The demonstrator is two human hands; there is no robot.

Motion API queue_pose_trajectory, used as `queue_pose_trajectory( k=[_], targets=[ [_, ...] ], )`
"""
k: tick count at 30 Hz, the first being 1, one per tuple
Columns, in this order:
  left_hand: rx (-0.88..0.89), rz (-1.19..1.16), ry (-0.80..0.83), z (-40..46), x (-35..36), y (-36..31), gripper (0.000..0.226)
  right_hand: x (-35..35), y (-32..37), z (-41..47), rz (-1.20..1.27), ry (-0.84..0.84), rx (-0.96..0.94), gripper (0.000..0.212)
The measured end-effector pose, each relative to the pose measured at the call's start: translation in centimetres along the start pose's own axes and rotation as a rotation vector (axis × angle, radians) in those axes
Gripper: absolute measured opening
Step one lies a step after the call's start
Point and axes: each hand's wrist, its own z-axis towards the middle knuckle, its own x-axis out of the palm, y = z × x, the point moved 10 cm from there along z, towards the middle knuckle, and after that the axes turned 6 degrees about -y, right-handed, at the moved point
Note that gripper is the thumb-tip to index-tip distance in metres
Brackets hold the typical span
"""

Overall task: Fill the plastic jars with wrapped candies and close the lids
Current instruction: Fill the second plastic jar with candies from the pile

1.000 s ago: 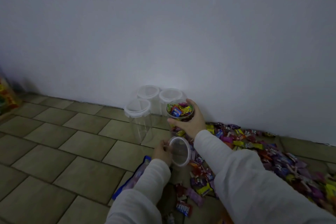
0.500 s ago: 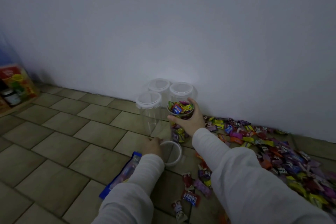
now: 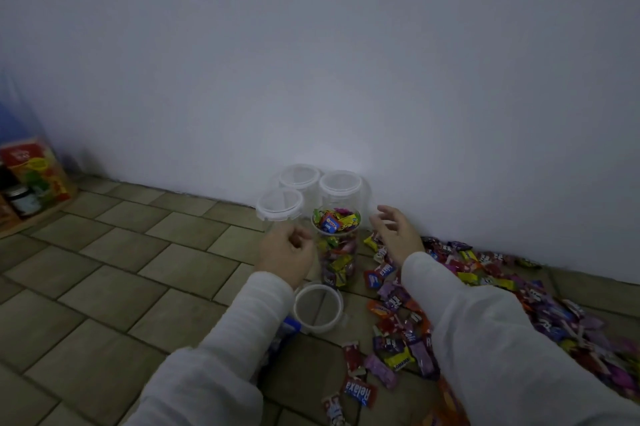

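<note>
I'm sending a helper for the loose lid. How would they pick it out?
Start at the white wall, where clear jars cluster on the tiled floor. The lid lies on the tiles just before the candy-filled jar, the only lid not on a jar.

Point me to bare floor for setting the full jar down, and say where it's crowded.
Bare tiles run left of the lidded jars, out to the boxes by the wall, and nearer, left of the left sleeve. Crowded: candies cover the floor right of the full jar; the loose lid lies just before it.
</note>
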Motion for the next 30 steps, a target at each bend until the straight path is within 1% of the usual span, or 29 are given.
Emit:
queue_pose_trajectory(
  k=[4,7,9,11,15,16,18,20,25,27,28,30],
  targets=[
    [0.176,-0.077,-0.023,2.1,-0.5,-5.1,0.006,0.6,0.0,2.0,-0.258,0.076,-0.055,0.045],
    [0.293,0.023,0.059,4.6,2.0,-8.1,0.014,2.2,0.4,3.4,-0.392,0.159,-0.071,0.059],
    [0.280,0.125,0.135,6.8,4.4,-8.6,0.023,3.1,0.4,4.3,-0.371,0.187,-0.022,0.068],
    [0.226,0.254,0.203,9.0,6.7,-8.3,0.034,3.9,0.7,5.0,-0.325,0.212,0.002,0.068],
    [0.191,0.660,0.328,12.4,10.2,-6.3,0.067,4.6,0.6,6.6,-0.341,0.199,-0.052,0.072],
    [0.171,0.727,0.357,13.0,10.8,-5.7,0.075,4.8,0.5,6.9,-0.327,0.193,-0.050,0.069],
    [0.140,0.811,0.406,13.5,11.7,-4.6,0.086,5.3,0.0,7.4,-0.235,0.186,0.000,0.057],
    [0.169,0.854,0.409,13.6,12.1,-4.6,0.086,5.8,-0.3,7.5,-0.131,0.178,0.040,0.047],
    [0.249,0.769,0.323,13.9,11.0,-6.1,0.086,4.9,0.0,7.0,0.002,0.123,0.020,0.053],
    [0.317,0.703,0.295,13.4,10.7,-7.4,0.084,3.7,1.3,6.4,-0.002,0.091,-0.037,0.061],
    [0.335,0.620,0.300,13.0,10.6,-8.1,0.083,2.9,2.0,6.1,-0.013,0.075,-0.071,0.067],
    [0.314,0.386,0.341,11.9,10.2,-9.7,0.079,1.0,3.3,5.4,-0.027,0.036,-0.109,0.077]
  ],
)
